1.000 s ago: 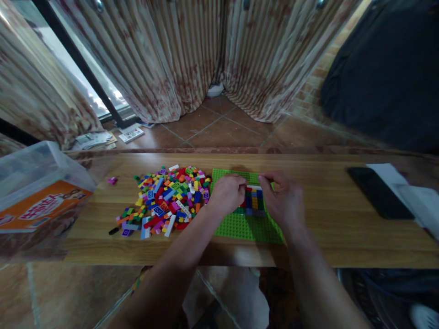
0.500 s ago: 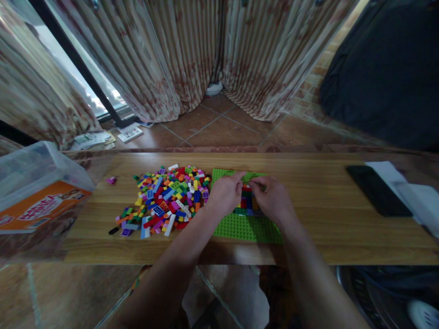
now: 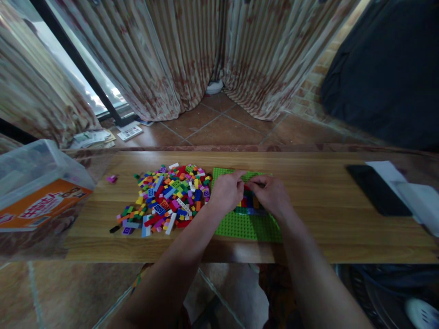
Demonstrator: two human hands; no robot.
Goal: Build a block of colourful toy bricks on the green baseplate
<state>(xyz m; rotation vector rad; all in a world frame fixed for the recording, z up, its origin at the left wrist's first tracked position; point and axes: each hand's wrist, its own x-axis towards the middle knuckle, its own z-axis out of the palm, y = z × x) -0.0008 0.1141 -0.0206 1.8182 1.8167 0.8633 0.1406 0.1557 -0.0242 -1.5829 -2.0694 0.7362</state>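
Note:
A green studded baseplate lies on the wooden table, with a low block of toy bricks in red, blue and other dark colours on its middle. Over the block's left side is my left hand, its index finger stretched along the far edge and the other fingers curled in. From the right, my right hand reaches over the block, thumb and fingertips pinched together close to the left fingertips. Whatever either hand grips is hidden or too small to name. The hands cover much of the block.
Left of the baseplate spreads a pile of loose multicoloured bricks. A clear plastic box with an orange label stands at the far left. To the right lie a black phone-like slab and white papers.
My right hand's fingertips have shifted slightly left, closer to my left hand, and cover more of the block's far edge. My left hand stays nearly in place.

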